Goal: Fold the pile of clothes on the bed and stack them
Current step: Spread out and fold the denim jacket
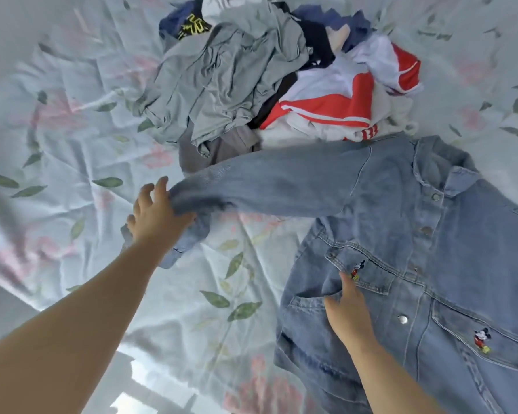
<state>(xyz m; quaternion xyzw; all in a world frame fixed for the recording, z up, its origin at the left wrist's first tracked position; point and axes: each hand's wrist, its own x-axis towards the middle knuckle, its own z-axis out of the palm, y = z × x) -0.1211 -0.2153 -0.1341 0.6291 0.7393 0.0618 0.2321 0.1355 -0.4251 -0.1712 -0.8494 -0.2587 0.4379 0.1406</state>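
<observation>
A light blue denim jacket [431, 264] with small cartoon patches on its chest pockets lies front up at the right of the bed. Its sleeve [281, 186] stretches out to the left, lifted off the sheet. My left hand [154, 213] grips the cuff end of that sleeve. My right hand [349, 306] rests flat on the jacket's front, just below the left pocket, pressing the cloth down. Behind the jacket sits the unfolded pile of clothes [251, 73]: a grey garment, a red and white striped one, dark blue pieces.
The bed is covered by a pale blue sheet [87, 144] printed with green leaves and pink flowers, wrinkled. The bed's near edge [117, 354] runs along the lower left, with floor beyond it. Bare sheet lies left of the pile and between my arms.
</observation>
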